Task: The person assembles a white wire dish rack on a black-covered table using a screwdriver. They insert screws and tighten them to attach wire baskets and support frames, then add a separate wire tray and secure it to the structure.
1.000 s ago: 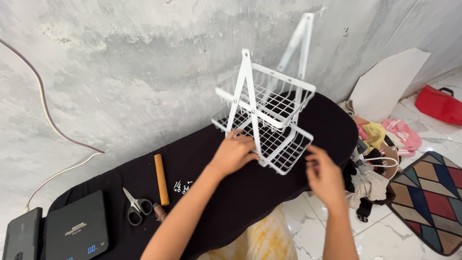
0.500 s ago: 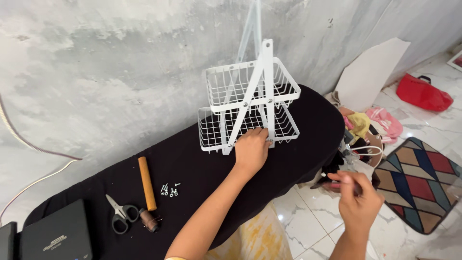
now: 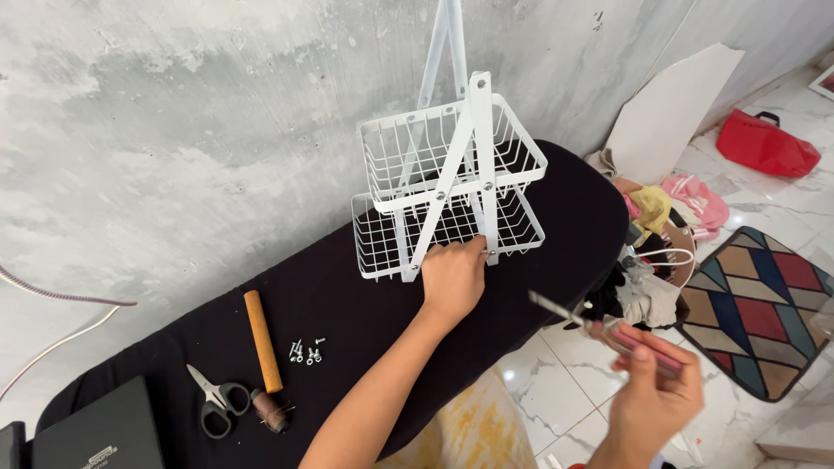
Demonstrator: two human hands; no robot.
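Note:
A white two-tier wire basket rack [image 3: 447,178] stands upright on a black cloth-covered board [image 3: 365,304]. My left hand [image 3: 452,276] grips the lower basket's front rim beside the white frame leg. My right hand [image 3: 653,386] hovers off the board's right end, above the floor, holding a screwdriver [image 3: 599,328] with a pink handle and a metal shaft pointing left. A few small screws [image 3: 304,351] lie on the cloth to the left of my forearm.
A wooden-handled tool [image 3: 263,343], scissors [image 3: 213,401] and a dark scale [image 3: 95,434] lie at the board's left end. A pile of clothes [image 3: 656,234], a red bag [image 3: 767,145], white cardboard [image 3: 665,108] and a patterned rug [image 3: 760,304] are on the floor at right. A grey wall stands behind.
The rack was turned and set upright on the board. My right hand dropped away to the clothes pile and came back up holding the screwdriver.

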